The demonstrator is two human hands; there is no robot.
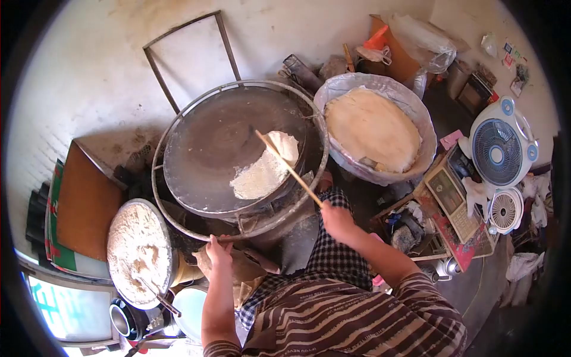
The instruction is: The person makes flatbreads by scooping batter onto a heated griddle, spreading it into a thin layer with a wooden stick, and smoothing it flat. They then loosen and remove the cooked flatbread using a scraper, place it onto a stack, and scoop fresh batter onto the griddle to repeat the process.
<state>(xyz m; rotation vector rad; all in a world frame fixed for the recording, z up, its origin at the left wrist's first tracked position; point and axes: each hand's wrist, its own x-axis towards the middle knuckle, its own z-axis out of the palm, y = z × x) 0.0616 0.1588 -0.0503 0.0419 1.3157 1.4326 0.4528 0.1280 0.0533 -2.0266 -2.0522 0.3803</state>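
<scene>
My right hand (337, 221) is closed round the lower end of a long wooden-handled spreader (289, 168). Its far end rests over a patch of pale wet batter (260, 177) on the round dark griddle (211, 134). The batter covers the right front part of the plate, with a thicker lump at its upper right. A metal ring (159, 189) runs around the griddle. At the front of this ring, my left hand (219, 252) is closed on the bar, above a brown cloth or sack (238, 275).
Left stands a large basin of batter (138, 250) with a ladle handle (168, 304) sticking out. Right of the griddle, a plastic-lined basin (333, 149) holds stacked flatbreads (373, 128). A fan (498, 152) and a scale (455, 199) stand farther right.
</scene>
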